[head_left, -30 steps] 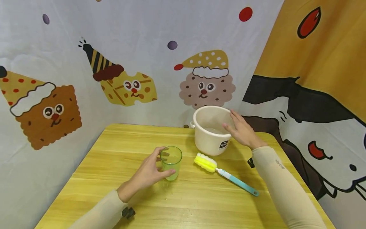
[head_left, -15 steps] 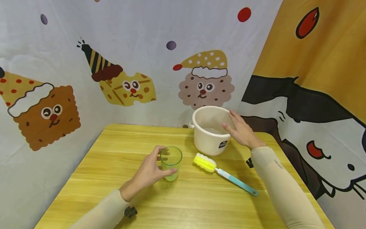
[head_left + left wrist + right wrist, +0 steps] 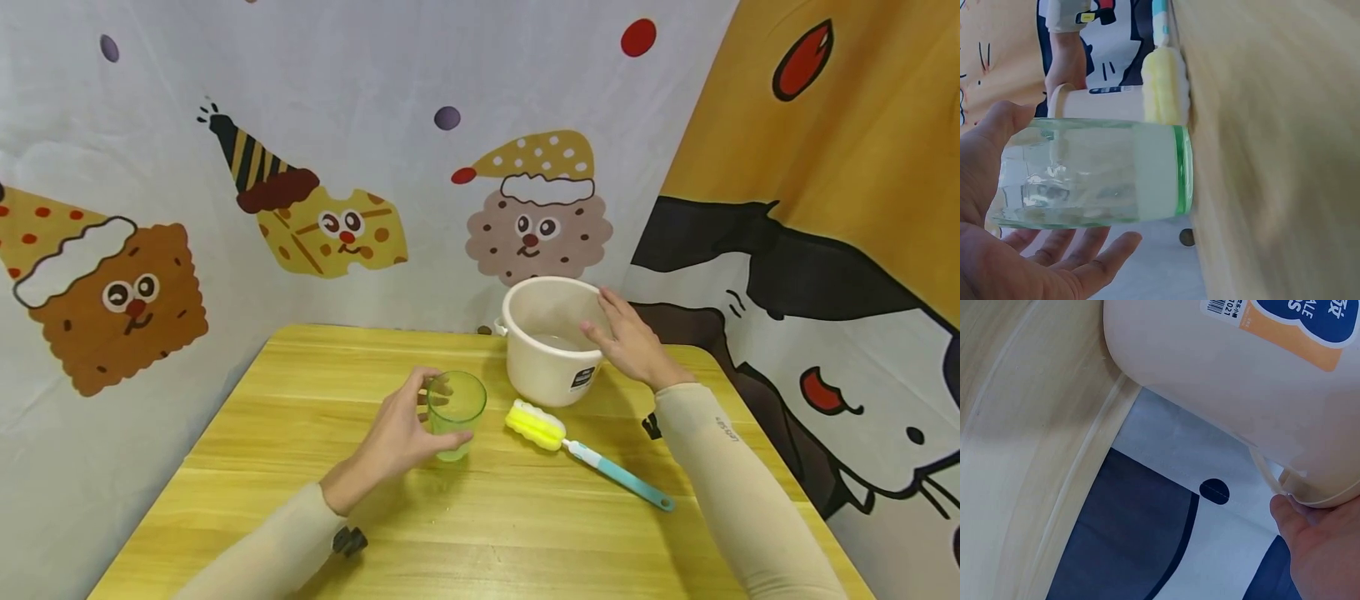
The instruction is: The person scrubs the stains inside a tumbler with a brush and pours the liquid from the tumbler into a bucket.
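In the head view my left hand (image 3: pixel 397 433) holds a clear green drinking glass (image 3: pixel 457 400), upright. The thumb lies on its near side and the fingers reach round behind. Seen in the left wrist view, the base of the glass (image 3: pixel 1160 172) is right by the tabletop; whether it touches cannot be told. My right hand (image 3: pixel 633 342) holds the right rim of a cream bucket (image 3: pixel 547 367), thumb over the inner side. In the right wrist view, a fingertip of that hand (image 3: pixel 1316 544) meets the rim near the bucket's handle. Between glass and bucket lies a sponge bottle brush (image 3: pixel 536 425).
The brush's turquoise handle (image 3: pixel 630 483) points toward the near right. All of it stands on a yellow wood-grain table (image 3: pixel 337 358). A cartoon-printed cloth (image 3: pixel 360 100) hangs close behind the table and along its sides.
My left hand has moved slightly away from me and to the right, with the glass in it. The right hand, the bucket and the brush stay where they were.
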{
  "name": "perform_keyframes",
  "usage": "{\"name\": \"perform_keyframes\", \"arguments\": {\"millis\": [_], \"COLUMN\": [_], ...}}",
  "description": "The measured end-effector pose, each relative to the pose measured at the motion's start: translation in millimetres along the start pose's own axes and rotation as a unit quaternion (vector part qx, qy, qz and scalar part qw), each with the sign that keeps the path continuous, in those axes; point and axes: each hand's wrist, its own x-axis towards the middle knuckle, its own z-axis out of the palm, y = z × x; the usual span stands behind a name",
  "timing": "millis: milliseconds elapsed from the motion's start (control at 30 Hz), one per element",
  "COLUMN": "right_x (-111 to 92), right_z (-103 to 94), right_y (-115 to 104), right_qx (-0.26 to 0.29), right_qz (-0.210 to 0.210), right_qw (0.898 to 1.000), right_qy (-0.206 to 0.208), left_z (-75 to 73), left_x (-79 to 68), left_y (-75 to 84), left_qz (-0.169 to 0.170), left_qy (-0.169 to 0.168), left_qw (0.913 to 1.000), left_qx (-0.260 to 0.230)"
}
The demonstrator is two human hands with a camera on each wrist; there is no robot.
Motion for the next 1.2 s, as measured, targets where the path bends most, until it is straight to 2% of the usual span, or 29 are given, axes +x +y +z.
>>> {"name": "perform_keyframes", "arguments": {"millis": [267,567,767,933,1200], "right_x": [-0.8,-0.1,1.8,2.0,-0.9], "right_z": [0.8,0.1,0.3,1.2,1.2], "right_y": [-2.4,-0.2,1.0,1.4,1.4], "right_qx": [0.010,0.008,0.008,0.005,0.007], "right_qz": [-0.004,-0.003,-0.002,-0.001,0.001], "right_qw": [1.000,1.000,1.000,1.000,1.000], "right_qy": [0.004,0.004,0.005,0.007,0.008], "left_z": [-2.2,-2.5,-7.8,-12.8,-13.0], "left_x": [20.2,51.9,72.9,90.6,115.7], "left_y": [14.9,35.7,50.4,62.1,80.2], "left_qz": [0.026,0.044,0.061,0.077,0.080], "left_qy": [0.026,0.044,0.055,0.063,0.065], "left_qw": [0.9993,0.9979,0.9963,0.9939,0.9916], "left_qx": [0.005,0.017,0.026,0.047,0.079]}}
